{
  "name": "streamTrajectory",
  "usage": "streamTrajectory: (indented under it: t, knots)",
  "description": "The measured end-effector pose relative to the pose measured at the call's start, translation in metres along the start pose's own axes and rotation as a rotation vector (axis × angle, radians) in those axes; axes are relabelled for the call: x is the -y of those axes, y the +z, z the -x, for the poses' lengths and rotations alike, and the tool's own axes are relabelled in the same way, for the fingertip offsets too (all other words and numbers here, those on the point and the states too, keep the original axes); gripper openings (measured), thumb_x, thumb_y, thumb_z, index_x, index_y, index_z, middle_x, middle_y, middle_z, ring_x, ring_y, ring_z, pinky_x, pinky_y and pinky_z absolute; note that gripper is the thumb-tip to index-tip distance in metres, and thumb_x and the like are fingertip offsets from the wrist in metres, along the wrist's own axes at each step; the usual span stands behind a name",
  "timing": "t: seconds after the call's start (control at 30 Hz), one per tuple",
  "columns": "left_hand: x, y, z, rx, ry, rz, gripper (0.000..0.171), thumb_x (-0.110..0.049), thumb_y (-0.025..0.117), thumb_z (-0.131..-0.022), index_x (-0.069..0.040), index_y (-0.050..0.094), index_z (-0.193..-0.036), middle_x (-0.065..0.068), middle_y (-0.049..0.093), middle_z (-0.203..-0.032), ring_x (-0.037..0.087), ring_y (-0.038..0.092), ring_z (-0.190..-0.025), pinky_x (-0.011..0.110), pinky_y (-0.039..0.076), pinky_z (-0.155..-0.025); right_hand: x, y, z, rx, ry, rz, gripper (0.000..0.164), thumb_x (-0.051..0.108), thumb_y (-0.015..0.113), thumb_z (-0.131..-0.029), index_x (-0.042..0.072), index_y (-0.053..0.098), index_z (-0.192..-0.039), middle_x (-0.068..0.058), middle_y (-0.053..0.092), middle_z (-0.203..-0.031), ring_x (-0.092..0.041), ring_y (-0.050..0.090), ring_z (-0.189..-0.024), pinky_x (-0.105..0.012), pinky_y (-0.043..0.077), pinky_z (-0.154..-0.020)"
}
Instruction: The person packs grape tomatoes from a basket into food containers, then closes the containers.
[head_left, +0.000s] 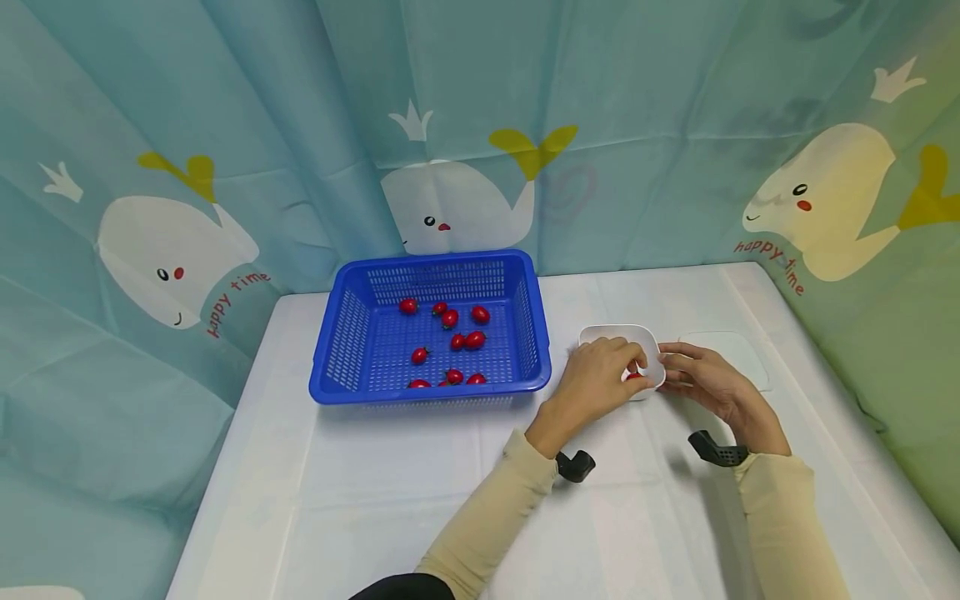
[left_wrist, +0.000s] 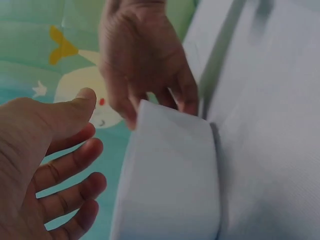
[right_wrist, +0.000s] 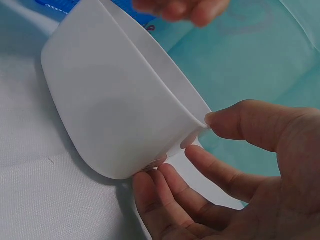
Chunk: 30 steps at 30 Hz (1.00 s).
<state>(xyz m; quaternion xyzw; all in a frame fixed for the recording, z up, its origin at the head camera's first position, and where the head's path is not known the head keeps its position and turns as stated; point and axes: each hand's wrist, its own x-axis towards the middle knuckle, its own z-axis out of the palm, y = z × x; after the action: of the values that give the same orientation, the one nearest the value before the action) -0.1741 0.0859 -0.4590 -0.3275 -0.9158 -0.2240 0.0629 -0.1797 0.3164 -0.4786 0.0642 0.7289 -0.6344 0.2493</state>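
Observation:
A small white container (head_left: 600, 332) stands on the right part of the table. My right hand (head_left: 712, 383) holds its right corner, and the right wrist view shows the thumb on the rim and the fingers against the outer wall (right_wrist: 110, 100). Over the container's opening is my left hand (head_left: 600, 379), its fingers loosely bent. The left wrist view shows nothing between that hand's thumb and fingers (left_wrist: 75, 160). A bit of red, a cherry tomato (head_left: 633, 375), shows in the container past the left fingers. Most of the inside is hidden by this hand.
To the left stands a blue plastic basket (head_left: 375, 350) with several cherry tomatoes (head_left: 475, 340) spread over its bottom. A flat, pale lid (head_left: 723, 354) lies right of the container, behind my right hand. A whale-print curtain (head_left: 465, 75) borders the white table (head_left: 375, 500).

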Motion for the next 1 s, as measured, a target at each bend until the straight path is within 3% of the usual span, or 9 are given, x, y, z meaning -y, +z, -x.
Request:
streamTrajectory:
  t: [0.3,0.53,0.7,1.0]
  knots:
    - [-0.005,-0.026,0.011,-0.042,0.029,0.150,0.023,-0.045,0.075,-0.095,-0.025,0.072,-0.105,-0.013,0.072,-0.094,-0.002,0.057,-0.082,0.010,0.037,-0.072,0.001,0.000,0.001,-0.007,0.015,-0.006,0.059,0.025,0.055,-0.109,-0.004,0.033,-0.155,0.011,0.063,-0.102,-0.004,0.065,-0.093,-0.023,0.059,-0.086]
    - [-0.002,-0.047,0.019,-0.065,0.009,0.178,0.023,-0.045,0.075,-0.095,-0.026,0.071,-0.108,-0.014,0.069,-0.096,0.002,0.057,-0.089,0.012,0.040,-0.076,0.001,0.000,0.000,-0.004,0.009,0.002,0.062,0.026,0.056,-0.108,-0.006,0.032,-0.155,0.014,0.065,-0.105,-0.003,0.068,-0.096,-0.023,0.059,-0.087]
    - [0.005,-0.064,0.024,-0.055,-0.012,0.183,0.023,-0.042,0.074,-0.096,-0.024,0.071,-0.110,-0.011,0.070,-0.098,0.004,0.060,-0.090,0.014,0.042,-0.078,0.001,0.001,0.000,-0.011,0.024,0.007,0.065,0.028,0.057,-0.108,-0.007,0.030,-0.156,0.013,0.063,-0.109,-0.004,0.067,-0.098,-0.022,0.059,-0.087]
    - [0.025,-0.093,0.041,-0.036,-0.057,0.301,0.023,-0.038,0.076,-0.096,-0.024,0.072,-0.114,-0.010,0.071,-0.102,0.010,0.062,-0.092,0.016,0.046,-0.078,0.001,0.002,0.001,-0.031,0.039,0.023,0.066,0.029,0.058,-0.107,-0.006,0.030,-0.156,0.012,0.059,-0.115,-0.004,0.064,-0.099,-0.021,0.058,-0.088]
